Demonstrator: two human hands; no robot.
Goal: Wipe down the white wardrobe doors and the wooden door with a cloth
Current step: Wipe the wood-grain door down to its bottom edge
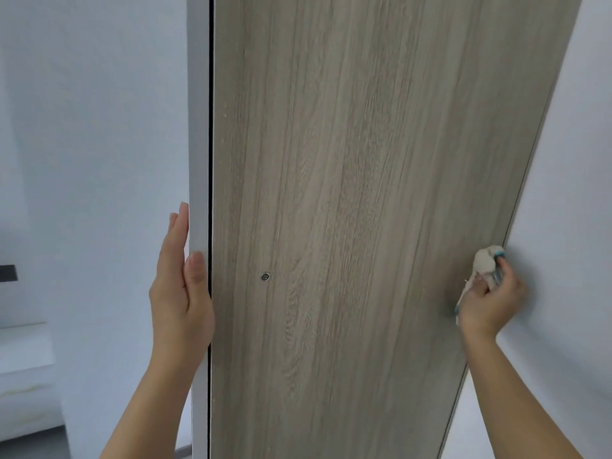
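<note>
Wooden door (347,193) noted close up, standing ajar, grain face toward the camera. Its white edge (198,127) is braced by the left hand (180,293). The fingers (178,233) are laid straight and pressed together along the far side, and the thumb (197,270) is set flat on the edge face. Judged purpose: the panel is stopped from swinging while pressure is applied across it.

Cloth (485,263) is held bunched in the right hand (490,299), fingers curled round it, at the door's right margin and about level with the left hand. The wad is pressed where the wood meets the white surface (569,193) behind. Whether that surface is wall or wardrobe door cannot be told from this angle. The bunching is taken to give a firm pad for working along the border.

A small round metal fitting (265,276) is recorded low on the panel, between the two hands, touched by neither.

Step judged: the wooden face is being wiped at its right border, with the broad middle not under the cloth. Risk noted: a hard push at the right side could drive the panel against the bracing hand.
</note>
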